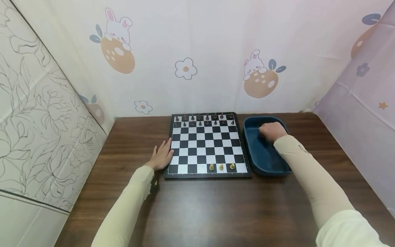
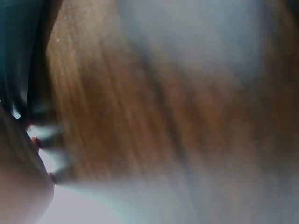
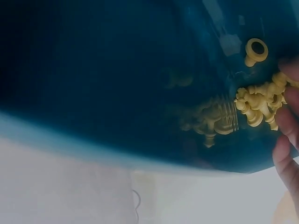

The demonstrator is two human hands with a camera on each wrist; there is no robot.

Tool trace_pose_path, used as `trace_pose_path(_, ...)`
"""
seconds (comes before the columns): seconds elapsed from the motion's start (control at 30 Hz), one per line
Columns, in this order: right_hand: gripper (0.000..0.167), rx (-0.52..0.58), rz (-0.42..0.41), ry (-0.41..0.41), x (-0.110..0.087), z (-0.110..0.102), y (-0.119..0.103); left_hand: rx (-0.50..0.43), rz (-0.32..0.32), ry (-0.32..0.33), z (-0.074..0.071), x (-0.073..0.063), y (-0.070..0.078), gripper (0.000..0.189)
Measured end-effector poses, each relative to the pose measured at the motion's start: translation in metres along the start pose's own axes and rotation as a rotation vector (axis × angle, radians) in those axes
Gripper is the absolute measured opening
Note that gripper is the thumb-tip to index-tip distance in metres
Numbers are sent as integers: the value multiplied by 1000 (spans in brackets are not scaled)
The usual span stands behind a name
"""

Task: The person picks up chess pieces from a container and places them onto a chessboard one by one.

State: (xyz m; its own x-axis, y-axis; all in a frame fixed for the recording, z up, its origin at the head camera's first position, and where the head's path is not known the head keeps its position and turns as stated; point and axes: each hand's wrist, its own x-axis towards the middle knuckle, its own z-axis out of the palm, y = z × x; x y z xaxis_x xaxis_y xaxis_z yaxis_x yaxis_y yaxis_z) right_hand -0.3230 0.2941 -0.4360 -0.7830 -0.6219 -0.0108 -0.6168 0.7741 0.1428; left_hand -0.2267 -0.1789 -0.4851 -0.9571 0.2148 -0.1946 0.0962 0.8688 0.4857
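My left hand (image 1: pixel 161 156) lies with spread, straight fingers against the left edge of the chessboard (image 1: pixel 192 150). In the left wrist view that hand (image 2: pixel 21 182) fills the lower left corner. My right hand (image 1: pixel 273 132) reaches into the blue tray (image 1: pixel 257 156) on the board's right. In the right wrist view, the right hand's fingers (image 3: pixel 287 116) are curled at a pile of yellow chess pieces (image 3: pixel 254 102), pinching one whose far end is hidden. Another yellow piece (image 3: pixel 256 50) lies apart, its dark base showing. Three yellow pieces (image 1: pixel 221 167) stand on the board's near row.
Several dark red pieces (image 1: pixel 207 117) stand in two rows along the board's far side. Board and tray sit side by side on a brown wooden table (image 1: pixel 197 212). A patterned curtain (image 1: pixel 216 41) hangs behind, and a flowered panel (image 1: pixel 46 103) rises on the left.
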Motion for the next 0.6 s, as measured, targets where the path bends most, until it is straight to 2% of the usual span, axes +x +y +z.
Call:
trace_pose_path(0.27, 38, -33, -24, 5, -5, -2, -1, -9, 4, -15, 0, -4, 6, 61)
trace_pose_path(0.6, 26, -14, 28, -11, 0, -14, 2, -18, -2, -9, -5, -3, 4, 61)
